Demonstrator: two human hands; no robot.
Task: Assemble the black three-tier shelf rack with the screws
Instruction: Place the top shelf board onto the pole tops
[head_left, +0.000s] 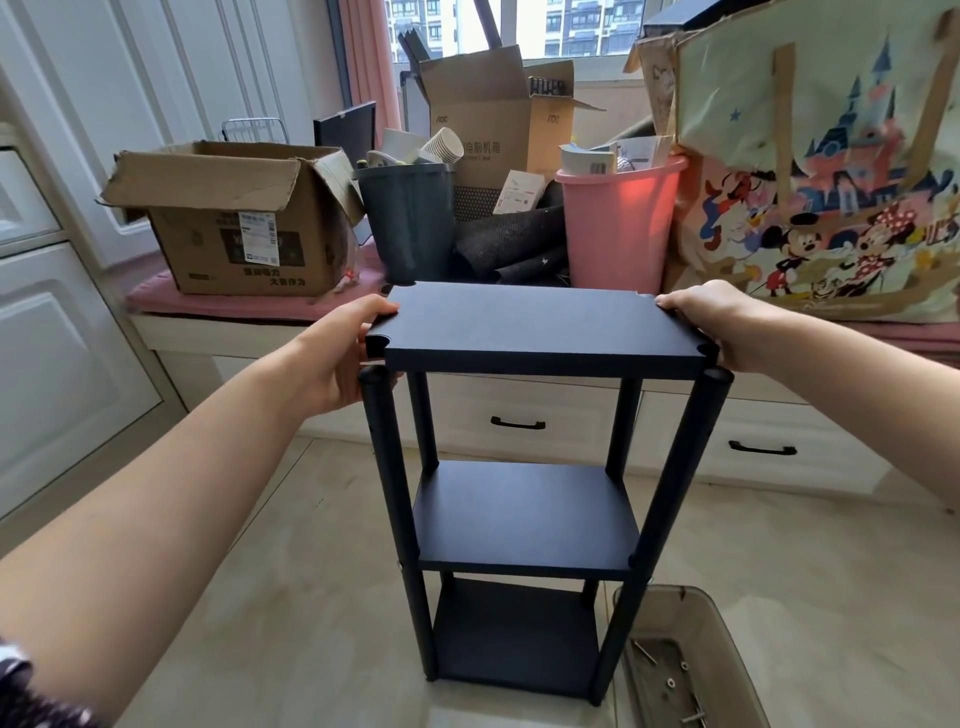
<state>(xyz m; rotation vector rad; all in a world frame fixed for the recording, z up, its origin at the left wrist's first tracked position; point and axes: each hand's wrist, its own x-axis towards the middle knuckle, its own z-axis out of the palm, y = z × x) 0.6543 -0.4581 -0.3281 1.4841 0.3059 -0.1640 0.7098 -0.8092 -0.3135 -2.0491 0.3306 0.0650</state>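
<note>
Left hand: left hand (340, 358) clamps the left short edge of the top shelf board (540, 325), thumb on the upper face, fingers curled below, centre-left of the frame.
Right hand: right hand (727, 325) grips the opposite short edge the same way, centre-right.
Rack: the black three-tier shelf rack (524, 467) stands upright on the tiled floor (291, 597), middle shelf (524, 514) and bottom shelf (514, 634) already seated between the four posts.
Board fit: the top board looks held just above the post tops; the near left post (376, 410) and near right post (714, 395) show their rounded ends under the corner notches.
Screws: loose screws (670, 680) lie in a clear plastic tray (727, 623) at lower right, just beside the rack's foot.
Risk, misalignment: if one notch misses its post, the board likely sits crooked and screws cannot start.
Risk, tipping: uneven downward pressure could rock the narrow rack toward the tray.
Risk, release: letting go to fetch screws may let the unfastened board slide off.
</note>
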